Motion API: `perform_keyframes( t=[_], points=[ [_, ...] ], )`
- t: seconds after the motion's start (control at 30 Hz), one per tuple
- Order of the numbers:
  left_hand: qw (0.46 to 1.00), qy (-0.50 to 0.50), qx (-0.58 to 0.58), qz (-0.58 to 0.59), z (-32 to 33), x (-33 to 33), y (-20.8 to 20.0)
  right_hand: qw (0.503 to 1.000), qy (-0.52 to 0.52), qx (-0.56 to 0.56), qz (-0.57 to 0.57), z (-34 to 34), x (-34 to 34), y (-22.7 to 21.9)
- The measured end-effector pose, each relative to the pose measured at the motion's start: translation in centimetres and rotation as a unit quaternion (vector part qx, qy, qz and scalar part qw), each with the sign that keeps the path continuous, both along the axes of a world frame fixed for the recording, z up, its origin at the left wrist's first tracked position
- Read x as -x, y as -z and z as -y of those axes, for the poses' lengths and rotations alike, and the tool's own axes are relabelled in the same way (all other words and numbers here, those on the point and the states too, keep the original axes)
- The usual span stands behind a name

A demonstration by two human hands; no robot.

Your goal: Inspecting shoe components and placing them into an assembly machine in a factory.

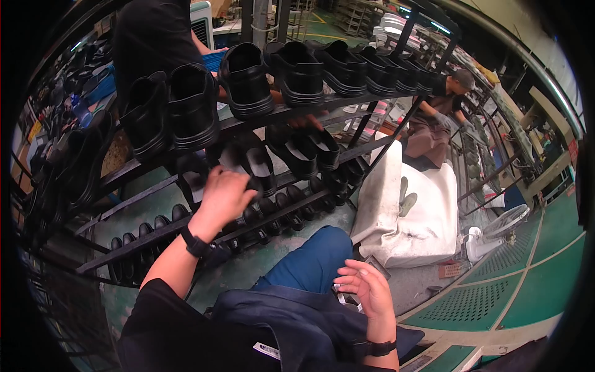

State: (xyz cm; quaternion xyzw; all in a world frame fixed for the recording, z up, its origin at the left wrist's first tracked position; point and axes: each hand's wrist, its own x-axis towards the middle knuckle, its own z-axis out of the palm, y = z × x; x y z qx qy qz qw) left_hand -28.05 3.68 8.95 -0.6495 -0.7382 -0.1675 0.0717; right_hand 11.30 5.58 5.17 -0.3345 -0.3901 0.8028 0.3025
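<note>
My left hand (224, 197) reaches over the middle shelf of a shoe rack, right at a black shoe (193, 177) with a pale insole. Its thumb stands apart from the fingers; the fingertips are partly hidden among the shoes. Beside it, another black shoe (259, 162) shows a light grey lining. Over my lap, my right hand (367, 288) is raised with its fingers loosely stretched and apart. Small white pieces (350, 302) show next to its palm, too small to make out; they do not appear gripped.
More black shoes (245, 80) line the rack's top shelf, with several (291, 208) below. To the right stand a white-covered block (406, 239) bearing two insole-shaped pieces (406, 199), and a white fan (496, 232). One person (434, 124) wears gloves; another (155, 37) stands behind the rack.
</note>
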Motion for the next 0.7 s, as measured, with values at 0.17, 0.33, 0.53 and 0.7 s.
perform_keyframes(
  t=[0.17,0.33,0.53,0.7],
  points=[
    [0.994,-0.091,0.062,0.012,0.1,4.1,7.5,0.999,0.014,0.006,0.029,-0.6,0.1,-0.4],
    [0.985,-0.055,-0.161,-0.027,-0.3,-0.5,3.7,0.987,-0.007,-0.057,0.15,-1.5,-2.1,-2.5],
    [0.947,0.222,-0.077,0.217,-4.6,-6.7,1.9,0.955,0.018,-0.098,0.278,-1.2,-10.0,-8.1],
    [0.924,0.333,-0.037,0.184,-5.7,-13.0,7.2,0.905,0.123,-0.056,0.402,4.0,-20.4,-15.2]
  ],
)
